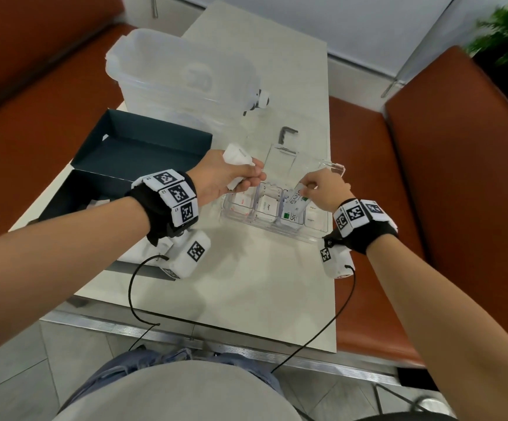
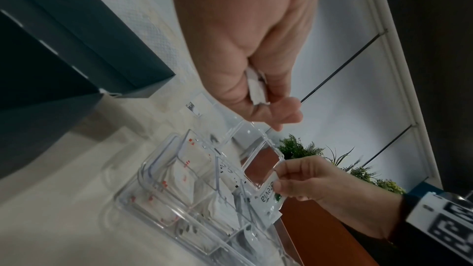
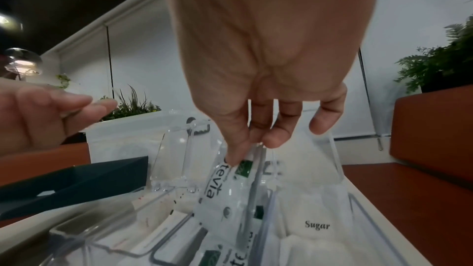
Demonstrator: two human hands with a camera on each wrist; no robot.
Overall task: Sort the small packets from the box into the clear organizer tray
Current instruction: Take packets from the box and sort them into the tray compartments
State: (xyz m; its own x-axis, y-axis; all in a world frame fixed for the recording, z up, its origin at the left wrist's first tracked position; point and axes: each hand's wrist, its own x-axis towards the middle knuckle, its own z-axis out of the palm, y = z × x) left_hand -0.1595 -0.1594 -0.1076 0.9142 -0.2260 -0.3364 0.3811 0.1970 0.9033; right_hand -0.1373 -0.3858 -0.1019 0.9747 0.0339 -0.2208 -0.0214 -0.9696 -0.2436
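Pale table [image 1: 246, 278] bears organizer tray [image 1: 231, 214], dark box [image 1: 143, 153], clear bin [image 1: 167, 74].

A table [image 1: 246, 287] is flanked by benches [image 1: 465, 165] on both sides. On it, an open box [image 1: 137, 153] is placed to the left, an organizer tray [image 1: 277, 235] to its right, and a lidded bin [image 1: 179, 74] behind both. Packets [image 1: 266, 205] are held in the tray's compartments.

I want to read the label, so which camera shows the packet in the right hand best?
The right wrist view: the Stevia packet fills the centre, lettering sharp, pinched by the right hand above the organizer tray. The head view shows it small and partly covered by fingers; the left wrist view shows it upside down, distant.
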